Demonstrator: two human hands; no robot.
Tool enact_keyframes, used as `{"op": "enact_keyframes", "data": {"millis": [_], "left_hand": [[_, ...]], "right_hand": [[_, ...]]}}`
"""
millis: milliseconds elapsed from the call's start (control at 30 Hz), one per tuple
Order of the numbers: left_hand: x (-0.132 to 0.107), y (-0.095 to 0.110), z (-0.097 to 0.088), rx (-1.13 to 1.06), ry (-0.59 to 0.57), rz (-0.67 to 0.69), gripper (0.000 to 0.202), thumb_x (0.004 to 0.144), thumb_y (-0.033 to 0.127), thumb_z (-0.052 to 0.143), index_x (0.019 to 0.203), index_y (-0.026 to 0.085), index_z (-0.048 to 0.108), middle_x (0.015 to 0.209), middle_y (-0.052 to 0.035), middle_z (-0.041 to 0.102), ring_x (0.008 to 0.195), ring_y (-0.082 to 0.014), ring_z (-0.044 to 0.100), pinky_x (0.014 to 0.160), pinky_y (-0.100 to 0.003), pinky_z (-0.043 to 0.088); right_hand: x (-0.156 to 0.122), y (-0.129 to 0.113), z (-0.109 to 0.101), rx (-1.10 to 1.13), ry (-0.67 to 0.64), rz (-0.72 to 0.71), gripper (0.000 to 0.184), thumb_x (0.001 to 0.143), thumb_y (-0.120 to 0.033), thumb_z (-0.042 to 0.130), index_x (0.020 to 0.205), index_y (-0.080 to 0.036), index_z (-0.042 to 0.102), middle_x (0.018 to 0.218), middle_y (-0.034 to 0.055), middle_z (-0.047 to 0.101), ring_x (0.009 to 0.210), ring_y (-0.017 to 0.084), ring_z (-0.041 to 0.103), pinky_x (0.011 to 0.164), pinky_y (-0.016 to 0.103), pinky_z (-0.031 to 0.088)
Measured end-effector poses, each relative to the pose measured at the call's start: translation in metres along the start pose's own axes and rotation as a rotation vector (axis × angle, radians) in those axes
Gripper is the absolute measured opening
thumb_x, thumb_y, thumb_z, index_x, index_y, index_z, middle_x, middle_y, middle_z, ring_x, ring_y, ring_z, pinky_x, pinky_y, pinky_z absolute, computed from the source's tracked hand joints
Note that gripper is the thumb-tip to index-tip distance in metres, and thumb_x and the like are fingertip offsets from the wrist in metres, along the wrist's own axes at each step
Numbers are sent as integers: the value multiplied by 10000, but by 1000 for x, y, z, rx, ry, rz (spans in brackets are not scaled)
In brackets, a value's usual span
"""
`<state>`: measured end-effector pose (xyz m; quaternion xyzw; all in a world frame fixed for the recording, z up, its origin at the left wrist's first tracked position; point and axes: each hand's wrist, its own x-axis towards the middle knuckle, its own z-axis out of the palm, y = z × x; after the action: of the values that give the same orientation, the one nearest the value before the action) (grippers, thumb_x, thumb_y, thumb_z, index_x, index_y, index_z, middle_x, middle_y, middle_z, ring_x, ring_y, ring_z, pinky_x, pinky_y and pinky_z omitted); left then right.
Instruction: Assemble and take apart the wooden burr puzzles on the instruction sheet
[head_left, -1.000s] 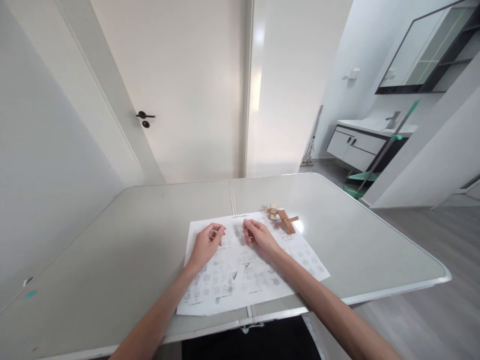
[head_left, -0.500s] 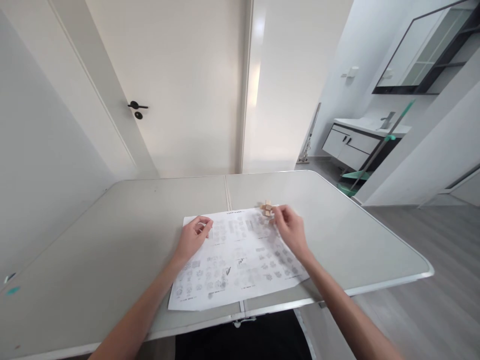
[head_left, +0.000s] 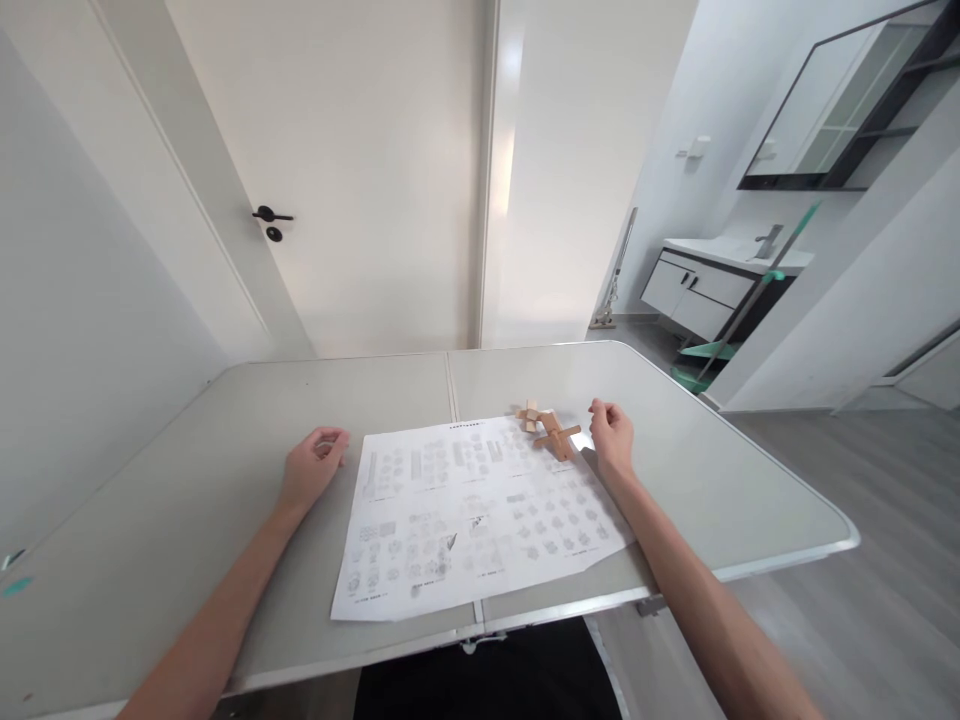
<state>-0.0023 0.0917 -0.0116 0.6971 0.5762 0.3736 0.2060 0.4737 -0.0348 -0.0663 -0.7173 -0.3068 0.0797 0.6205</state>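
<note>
Pre-grasp — your right hand (head_left: 613,437), grip loose + empty, sits beside the wooden pieces (head_left: 547,432); left hand (head_left: 310,468) empty too. Lifting one prob. needs a fingertip pinch.

Empty left hand (head_left: 311,470), right hand (head_left: 613,440) on table (head_left: 225,480) beside printed sheet (head_left: 465,500), wooden pieces (head_left: 555,438) near right.

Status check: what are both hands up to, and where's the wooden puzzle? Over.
Left hand empty, curled on table left of sheet. Right hand empty, just right of puzzle. Puzzle on sheet's far right corner. Nothing between them.
</note>
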Motion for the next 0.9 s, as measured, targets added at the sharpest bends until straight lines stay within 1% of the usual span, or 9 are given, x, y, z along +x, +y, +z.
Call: {"op": "enact_keyframes", "data": {"millis": [200,300,367,500,633,767,900], "left_hand": [[0,-3,3,69,-48,50,376,857,573,548,929,222,663,599,16,685,571,-197,678,646,-293,516],[-1,-3,4,121,-70,103,366,880,566,522,931,230,657,633,8,703,589,-196,670,659,-299,517],[-4,-2,6,162,-103,159,347,876,561,538,927,242,664,673,6,713,610,-193,656,669,-298,510],[-10,-1,12,238,-182,277,298,845,523,604,976,264,670,710,32,681,628,-173,616,665,-280,462],[-13,-2,15,290,-212,336,264,861,495,597,989,271,654,702,46,632,652,-170,618,652,-269,424],[-13,-3,16,316,-225,358,246,884,480,576,982,271,657,704,45,616,677,-174,629,651,-265,420],[-13,-3,17,332,-218,361,242,904,468,555,1001,267,649,725,42,622,680,-173,632,658,-267,423]], "right_hand": [[-1,4,2,0,-83,24,494,923,-677,514,697,-239,539,548,-45,441,545,166,400,540,299,345],[-5,-1,1,-8,-134,24,479,902,-665,570,689,-238,529,550,-50,446,538,154,379,538,291,332],[-8,-4,0,-20,-167,21,470,886,-661,602,695,-237,536,551,-49,464,531,151,372,538,289,327],[-12,-11,-1,-52,-210,24,471,879,-671,614,706,-236,556,526,-49,471,509,149,343,526,289,303],[-13,-12,-2,-63,-228,30,477,865,-683,617,708,-234,586,508,-41,493,498,150,335,519,291,298],[-13,-11,-1,-39,-253,45,393,830,-612,657,734,-234,604,499,-42,516,472,147,351,495,287,306],[-15,-10,-2,5,-285,68,284,809,-511,658,792,-230,621,503,-45,548,446,149,409,475,278,351]]}}
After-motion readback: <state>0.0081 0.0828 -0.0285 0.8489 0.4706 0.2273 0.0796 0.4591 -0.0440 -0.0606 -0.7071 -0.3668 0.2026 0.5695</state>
